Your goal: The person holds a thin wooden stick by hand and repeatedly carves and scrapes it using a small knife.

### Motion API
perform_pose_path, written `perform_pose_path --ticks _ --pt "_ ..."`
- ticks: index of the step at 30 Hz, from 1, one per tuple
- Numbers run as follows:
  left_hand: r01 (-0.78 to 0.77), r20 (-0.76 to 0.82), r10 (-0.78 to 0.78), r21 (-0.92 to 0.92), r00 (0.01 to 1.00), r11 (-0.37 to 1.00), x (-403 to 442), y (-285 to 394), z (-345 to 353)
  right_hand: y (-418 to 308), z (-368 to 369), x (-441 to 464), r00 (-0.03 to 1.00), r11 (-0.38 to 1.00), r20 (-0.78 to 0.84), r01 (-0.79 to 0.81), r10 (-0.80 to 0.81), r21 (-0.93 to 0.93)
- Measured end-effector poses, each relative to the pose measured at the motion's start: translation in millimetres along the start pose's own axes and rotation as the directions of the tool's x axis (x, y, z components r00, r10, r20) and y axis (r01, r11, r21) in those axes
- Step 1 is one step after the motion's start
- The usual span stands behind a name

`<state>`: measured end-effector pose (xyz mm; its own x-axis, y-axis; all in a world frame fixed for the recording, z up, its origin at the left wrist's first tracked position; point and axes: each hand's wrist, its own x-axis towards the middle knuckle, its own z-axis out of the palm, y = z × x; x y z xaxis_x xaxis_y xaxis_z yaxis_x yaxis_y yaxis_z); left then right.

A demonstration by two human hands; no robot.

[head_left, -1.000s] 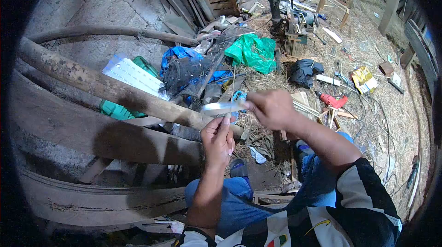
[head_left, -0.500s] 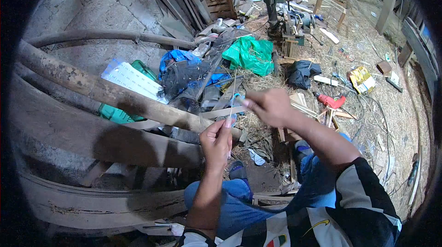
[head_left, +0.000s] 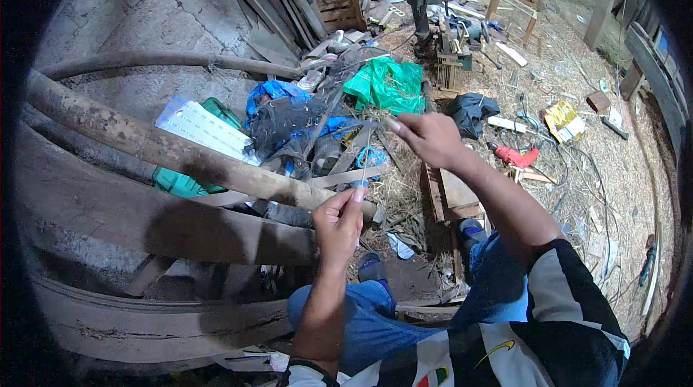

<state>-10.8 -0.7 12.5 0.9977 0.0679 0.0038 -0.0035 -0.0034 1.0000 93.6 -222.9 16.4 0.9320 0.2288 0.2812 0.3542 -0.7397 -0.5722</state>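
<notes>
My left hand (head_left: 338, 224) is closed in a pinch, thumb up, on the lower end of a thin, pale stick (head_left: 364, 163) that points upward. Above and to the right, my right hand (head_left: 433, 140) is closed with the thumb stretched to the left. From it a thin, blade-like thing (head_left: 361, 125) seems to reach leftward, too smeared by motion to name for sure. It lies close to the stick's upper end; I cannot tell whether they touch. Behind the stick, a light-blue loop (head_left: 372, 157) shows near the ground.
Long poles (head_left: 173, 145) and a thick plank (head_left: 144, 196) run along the left. A green plastic bag (head_left: 386, 85), a black bag (head_left: 471, 114), a red power drill (head_left: 515, 155) with cable and a wooden box (head_left: 456, 196) lie on the straw-strewn ground.
My right hand has moved up and slightly right, away from my left hand, baring more of the stick and the blue loop. My left hand stays almost in place, still pinching the stick.
</notes>
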Motion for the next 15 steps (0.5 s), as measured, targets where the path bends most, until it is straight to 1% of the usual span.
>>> perform_pose_path --ticks 1,2,3,5,6,7,8,9,10,11,13,14,15 --pt "0.001 0.011 -0.001 0.013 1.000 1.000 1.3 -0.7 -0.1 -1.5 -0.6 -1.4 0.999 0.998 -0.010 0.051 -0.051 0.023" --pt "-0.002 0.012 0.002 0.013 1.000 1.000 2.5 -0.4 0.0 -6.6 2.2 -7.5 0.988 0.988 -0.048 0.146 -0.144 0.043" --pt "-0.018 0.019 0.017 0.025 1.000 1.000 2.2 0.2 0.2 -5.8 2.5 -6.2 0.989 0.989 -0.048 0.143 -0.141 0.044" --pt "-0.019 0.031 0.018 0.040 0.999 0.999 -1.2 -2.6 0.0 -0.3 3.7 -3.6 0.997 0.999 -0.058 0.049 -0.048 0.024" --pt "-0.017 0.035 0.016 0.032 0.999 0.999 0.0 -4.3 0.6 8.9 3.0 2.8 0.996 0.999 -0.081 -0.036 0.035 -0.005" --pt "-0.019 0.040 0.018 0.023 0.999 1.000 1.7 -4.5 0.9 17.2 1.6 7.4 0.996 0.999 -0.084 -0.035 0.034 -0.007" --pt "-0.025 0.041 0.024 0.023 0.999 0.999 2.4 -3.8 0.7 25.0 0.0 12.0 0.994 0.982 -0.056 -0.088 0.099 0.170" --pt "-0.009 0.051 0.008 0.020 0.999 1.000 2.3 -3.7 0.7 27.4 -1.8 15.2 0.988 0.930 -0.016 -0.142 0.156 0.338" --pt "0.012 0.061 -0.013 0.017 0.998 1.000 2.0 -4.1 1.3 26.4 1.6 14.6 0.990 0.812 0.014 -0.122 0.138 0.571" --pt "0.015 0.064 -0.016 0.015 0.998 1.000 2.4 -4.1 1.8 23.3 8.4 11.0 0.995 0.720 -0.010 -0.066 0.101 0.691" --pt "0.074 0.100 -0.078 0.036 0.992 0.997 1.1 -3.9 2.3 9.6 5.8 6.7 0.996 0.746 0.003 -0.068 0.089 0.663" --pt "0.079 0.102 -0.083 0.038 0.991 0.996 -0.2 -4.1 3.6 9.0 10.8 5.7 0.997 0.693 0.014 -0.064 0.077 0.718" --pt "0.086 0.122 -0.091 0.042 0.988 0.995 -1.1 -3.7 4.7 6.9 11.9 4.8 0.997 0.692 0.015 -0.066 0.081 0.719"
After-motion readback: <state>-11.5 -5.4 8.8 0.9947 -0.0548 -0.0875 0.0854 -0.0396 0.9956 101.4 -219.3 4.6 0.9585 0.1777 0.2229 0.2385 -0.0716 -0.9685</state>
